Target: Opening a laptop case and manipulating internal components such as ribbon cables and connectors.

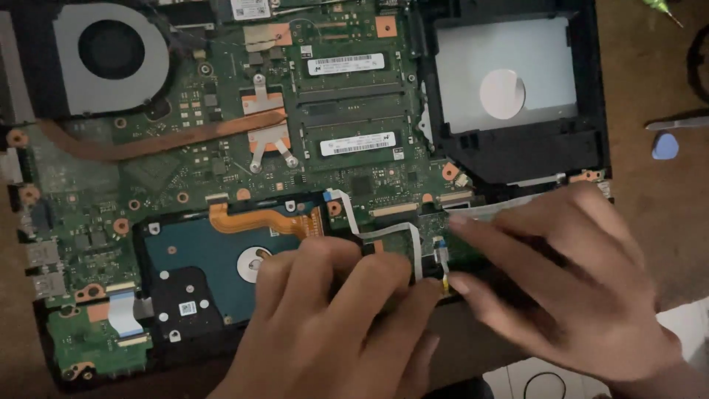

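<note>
Head view: left hand (336, 325) and right hand (561, 284) fingertips pinch white ribbon cable (413, 247) between them.

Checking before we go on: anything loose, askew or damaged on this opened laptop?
No damage visible. One oddity: a thin white ribbon cable arches up off the motherboard between the left hand and right hand. Whether it's unplugged is hidden by the fingers.

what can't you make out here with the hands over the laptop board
Head view only:
- Small connector with yellow wire: fingertips of left hand and right hand crowd it; grip unclear, motion blur.
- Hard drive: lower right covered by the left hand.
- Cooling fan: cut off by the top edge.
- Memory module label: too small.
- Blue pick: dim, partly blurred.
</note>
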